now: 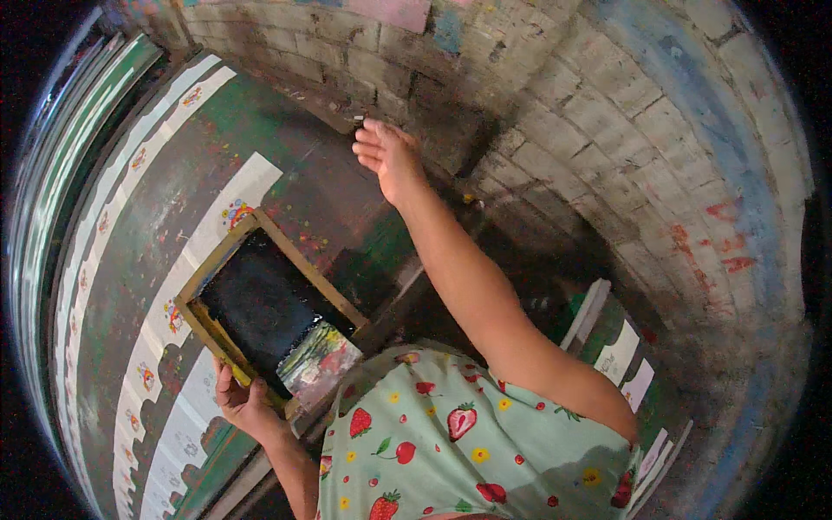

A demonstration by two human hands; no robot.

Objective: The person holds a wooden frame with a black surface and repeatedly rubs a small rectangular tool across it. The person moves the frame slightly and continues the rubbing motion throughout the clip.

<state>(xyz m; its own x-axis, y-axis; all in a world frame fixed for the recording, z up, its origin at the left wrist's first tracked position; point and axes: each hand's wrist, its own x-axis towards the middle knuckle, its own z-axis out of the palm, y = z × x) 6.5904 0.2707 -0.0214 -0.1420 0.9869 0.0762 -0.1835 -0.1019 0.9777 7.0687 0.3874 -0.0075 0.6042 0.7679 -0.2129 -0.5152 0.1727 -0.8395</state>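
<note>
A wooden screen-printing frame (299,263) with a dark mesh lies tilted over the printed strips at the centre left. Wet-looking streaks of yellow, white and pink paint (319,362) cover its lower right corner. My left hand (241,400) grips the frame's lower left edge, with the thumb and fingers about the wood. My right hand (387,158) is raised beyond the table's far right side, near the wall. Its fingers are loosely bent and I see nothing held in them. A white paper strip (251,186) with a small colourful print shows past the frame's upper edge.
Rows of white strips with small coloured figures (146,377) run along the long, paint-stained green table (277,130). A block wall (555,104) with paint marks bounds the right. Another table with white sheets (620,355) stands at the lower right.
</note>
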